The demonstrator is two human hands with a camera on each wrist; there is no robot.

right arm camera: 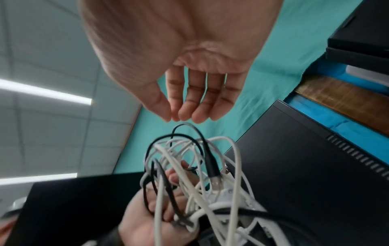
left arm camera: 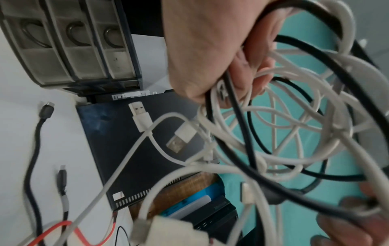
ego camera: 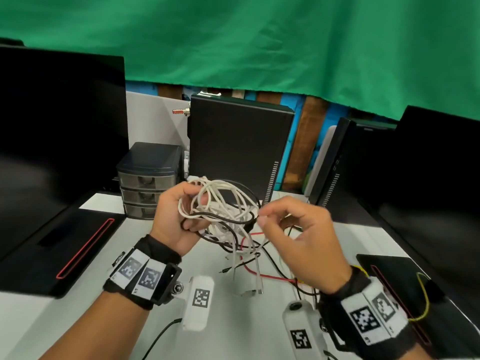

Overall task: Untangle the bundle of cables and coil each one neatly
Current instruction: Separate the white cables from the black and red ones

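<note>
Green cloth hangs across the back, with dark monitors left and right and a white desk (ego camera: 259,320) in the middle. Left hand (ego camera: 172,224) has its fingers curled round the bundle (ego camera: 223,209), a knot of white and black cables held up over the desk. A few loose ends hang down toward a red wire (ego camera: 270,276) lying on the desk. Right hand (ego camera: 298,237) is just to the right of the bundle. In the head view its thumb and forefinger look pinched at a black strand (ego camera: 249,222), but the wrist view shows the fingers relaxed and just short of the loops, so honestly I can't tell if it's got anything.

Looks like early days, still hunting for a strand to free, and nothing's coiled yet. A white USB plug (left arm camera: 140,116) dangles free on the far side. I'd grab a free end like that and feed it back through the loops instead of yanking, which would only tighten the knot.
</note>
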